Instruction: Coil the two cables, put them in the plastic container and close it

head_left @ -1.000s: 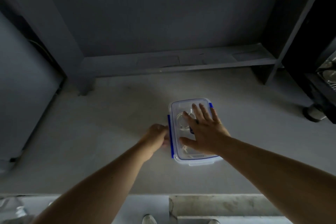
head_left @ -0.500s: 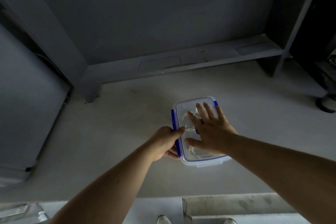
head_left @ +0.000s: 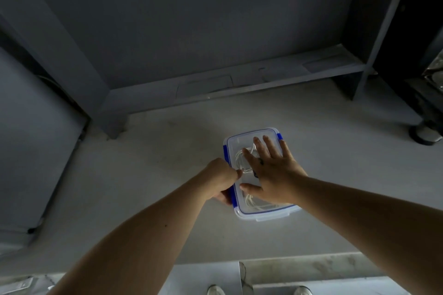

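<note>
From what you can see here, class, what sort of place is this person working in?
Probably a bare storage or utility room: a plain concrete floor, a grey metal shelf frame, and a dark cabinet alongside.

A single wide-angle view from my head looks forward and steeply down my forearms, my left hand (head_left: 221,176) and right hand (head_left: 275,172) meeting just right of centre over the plastic container (head_left: 260,215) on the pale grey surface (head_left: 155,175). The view sits near, at arm's reach. Straight edges bow toward the borders. My shoe tips (head_left: 215,291) show at the bottom edge, a dark wall (head_left: 191,19) at the top.
</note>
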